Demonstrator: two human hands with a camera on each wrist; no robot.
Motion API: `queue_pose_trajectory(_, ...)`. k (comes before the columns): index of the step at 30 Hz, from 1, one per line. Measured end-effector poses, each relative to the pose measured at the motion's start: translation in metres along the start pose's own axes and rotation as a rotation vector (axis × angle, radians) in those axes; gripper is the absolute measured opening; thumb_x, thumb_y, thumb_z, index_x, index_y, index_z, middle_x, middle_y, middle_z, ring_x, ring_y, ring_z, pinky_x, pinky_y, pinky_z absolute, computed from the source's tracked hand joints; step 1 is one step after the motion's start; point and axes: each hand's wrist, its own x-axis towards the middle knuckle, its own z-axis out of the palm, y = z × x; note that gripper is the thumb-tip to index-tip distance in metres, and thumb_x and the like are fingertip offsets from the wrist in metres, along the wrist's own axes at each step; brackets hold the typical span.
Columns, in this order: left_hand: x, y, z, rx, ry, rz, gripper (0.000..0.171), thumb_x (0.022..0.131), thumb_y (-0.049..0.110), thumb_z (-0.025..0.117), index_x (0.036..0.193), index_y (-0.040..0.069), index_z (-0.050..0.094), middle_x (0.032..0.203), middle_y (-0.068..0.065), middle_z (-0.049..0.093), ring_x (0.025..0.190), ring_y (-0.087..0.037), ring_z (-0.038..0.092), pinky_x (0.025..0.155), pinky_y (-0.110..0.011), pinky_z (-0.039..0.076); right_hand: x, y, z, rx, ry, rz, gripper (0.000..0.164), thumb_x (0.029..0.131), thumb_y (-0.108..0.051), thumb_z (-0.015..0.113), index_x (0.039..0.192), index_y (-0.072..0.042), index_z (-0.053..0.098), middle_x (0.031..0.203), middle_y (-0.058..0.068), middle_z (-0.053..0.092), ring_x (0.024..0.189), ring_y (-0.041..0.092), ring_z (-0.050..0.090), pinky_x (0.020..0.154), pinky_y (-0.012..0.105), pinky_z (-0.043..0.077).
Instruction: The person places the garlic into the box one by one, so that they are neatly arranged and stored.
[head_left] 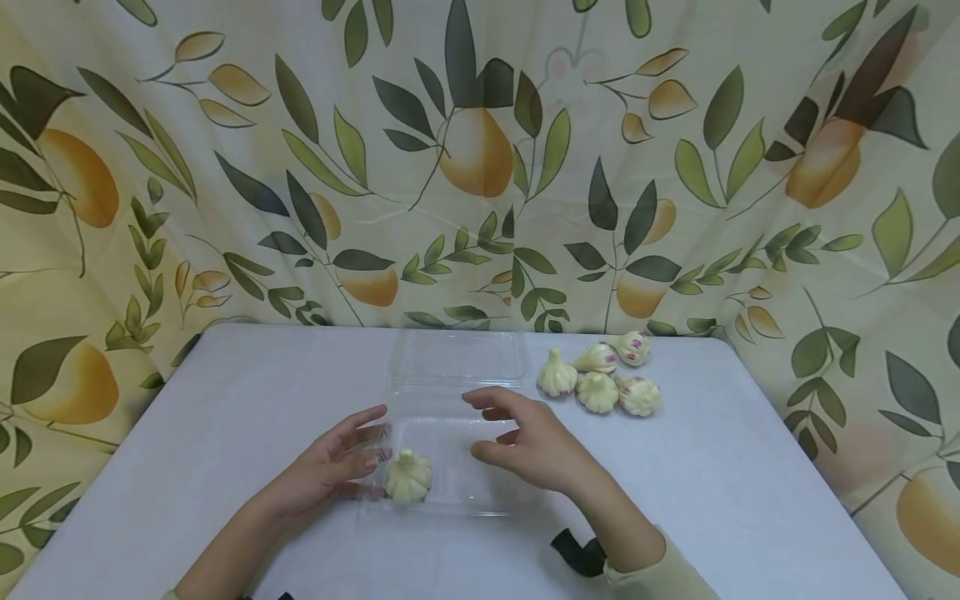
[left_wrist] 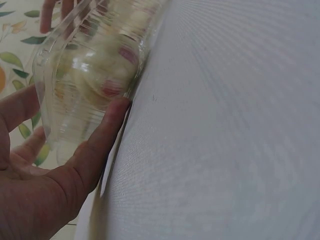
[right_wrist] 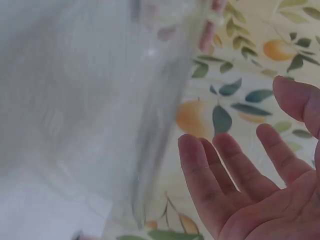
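Note:
A clear plastic clamshell box (head_left: 480, 510) lies unfolded on the table, its lid (head_left: 459, 354) spread flat toward the back. In the near left corner of its base sits one garlic bulb (head_left: 408, 478); through the box's side in the left wrist view this bulb (left_wrist: 102, 75) shows purple patches. My left hand (head_left: 326, 468) rests against the left side of the box, fingers extended along the wall. Over the right part of the base hovers my right hand (head_left: 536, 442), thumb and fingers spread apart and holding nothing. In the right wrist view those fingers (right_wrist: 237, 167) look relaxed.
Several more garlic bulbs (head_left: 597, 392) sit in a cluster at the back right, beside the lid. A white cloth covers the table (head_left: 720, 492). Behind it hangs a fruit-patterned curtain (head_left: 480, 225). Something black (head_left: 581, 553) shows beneath the right wrist.

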Motion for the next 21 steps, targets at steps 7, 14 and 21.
queue_pose_trajectory(7,-0.001,0.000,0.000,-0.013,-0.017,0.010,0.071,0.100,0.007,0.057,0.159,0.014,0.019,0.162,-0.022,0.016,0.142,-0.040,0.035,0.094,-0.053,0.053,-0.008,0.010,-0.024,0.005,0.061,0.010,0.052,0.087,-0.019,0.077,0.134,-0.028,0.058,0.138,-0.004,0.059,0.124,0.027,0.059,0.090,0.037,0.056)
queue_pose_trajectory(14,-0.001,-0.001,0.000,-0.025,-0.009,-0.008,0.070,0.100,0.006,0.056,0.159,0.016,0.019,0.163,-0.020,0.016,0.143,-0.041,0.033,0.094,-0.053,0.053,-0.015,0.025,-0.045,0.022,0.134,0.046,0.054,0.087,-0.020,0.078,0.136,-0.029,0.056,0.138,0.002,0.059,0.125,0.030,0.059,0.092,0.041,0.056)
queue_pose_trajectory(21,-0.001,-0.002,-0.001,-0.025,-0.010,-0.006,0.070,0.101,0.006,0.056,0.159,0.017,0.018,0.163,-0.020,0.015,0.144,-0.043,0.030,0.093,-0.053,0.053,-0.021,0.037,-0.063,0.102,0.187,0.067,0.063,0.088,-0.018,0.077,0.143,-0.024,0.049,0.140,0.011,0.055,0.125,0.034,0.057,0.096,0.051,0.053)
